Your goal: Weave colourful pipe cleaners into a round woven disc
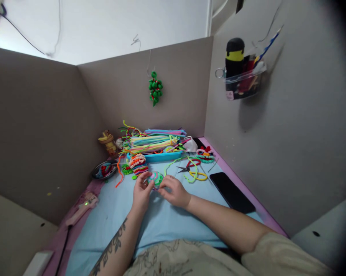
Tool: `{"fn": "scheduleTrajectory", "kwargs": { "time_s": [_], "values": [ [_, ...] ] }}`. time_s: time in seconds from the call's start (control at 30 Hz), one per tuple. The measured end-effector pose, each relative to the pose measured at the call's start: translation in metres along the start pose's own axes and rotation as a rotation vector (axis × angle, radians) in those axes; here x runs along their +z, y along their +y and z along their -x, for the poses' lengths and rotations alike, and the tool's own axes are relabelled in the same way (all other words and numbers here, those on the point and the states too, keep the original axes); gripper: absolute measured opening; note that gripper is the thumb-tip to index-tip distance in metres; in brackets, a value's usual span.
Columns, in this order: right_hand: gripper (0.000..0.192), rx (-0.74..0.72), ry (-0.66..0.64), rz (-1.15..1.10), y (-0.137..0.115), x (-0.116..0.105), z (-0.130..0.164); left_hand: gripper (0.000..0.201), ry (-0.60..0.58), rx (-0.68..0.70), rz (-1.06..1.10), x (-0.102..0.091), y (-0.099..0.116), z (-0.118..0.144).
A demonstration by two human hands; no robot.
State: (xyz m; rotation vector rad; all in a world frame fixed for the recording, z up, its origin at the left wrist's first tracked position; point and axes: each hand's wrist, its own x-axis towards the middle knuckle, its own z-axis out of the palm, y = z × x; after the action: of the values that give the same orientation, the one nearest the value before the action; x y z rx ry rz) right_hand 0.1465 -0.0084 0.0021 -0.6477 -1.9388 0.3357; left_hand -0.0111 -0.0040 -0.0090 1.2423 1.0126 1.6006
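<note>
A small round piece coiled from green, pink and purple pipe cleaners [155, 177] is held up just above the light blue cloth [112, 222]. My left hand [142, 190] grips its left side between thumb and fingers. My right hand [175, 191] is closed in a pinch at its lower right edge; the fingertips partly hide what they pinch. Just beyond my left hand lies a striped, multicoloured pipe-cleaner piece [139, 168]. Scissors [201, 176] with red and yellow handles rest to the right of my right hand, beside a loose lime-green pipe cleaner [191, 178].
A blue tray [161, 156] heaped with pipe cleaners stands at the back. Left are a dark bowl [96, 172] and a pink glue gun [80, 213] with a cord. Right lies a black phone [232, 193]. Grey partitions [178, 80] enclose the desk; a clear bin [244, 86] hangs right.
</note>
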Motion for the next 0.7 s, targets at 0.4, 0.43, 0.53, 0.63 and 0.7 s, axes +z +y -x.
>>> {"fn": "scheduleTrajectory", "kwargs": {
  "time_s": [0.4, 0.43, 0.53, 0.63, 0.7],
  "values": [
    [0.013, 0.129, 0.092, 0.024, 0.019, 0.001, -0.003, 0.044, -0.027, -0.027, -0.013, 0.004, 0.004, 0.004],
    [0.013, 0.142, 0.109, 0.020, 0.019, 0.000, -0.003, 0.044, -0.032, -0.031, -0.013, 0.004, 0.005, 0.004],
    [0.010, 0.193, 0.153, -0.002, 0.020, -0.001, -0.004, 0.045, -0.042, -0.033, -0.021, 0.005, 0.006, 0.005],
    [0.008, 0.254, 0.157, -0.026, 0.020, -0.002, -0.005, 0.045, -0.037, -0.026, -0.023, 0.006, 0.006, 0.006],
    [0.009, 0.286, 0.164, -0.038, 0.021, -0.001, -0.005, 0.046, -0.035, -0.026, -0.017, 0.005, 0.005, 0.005]
  ]
}}
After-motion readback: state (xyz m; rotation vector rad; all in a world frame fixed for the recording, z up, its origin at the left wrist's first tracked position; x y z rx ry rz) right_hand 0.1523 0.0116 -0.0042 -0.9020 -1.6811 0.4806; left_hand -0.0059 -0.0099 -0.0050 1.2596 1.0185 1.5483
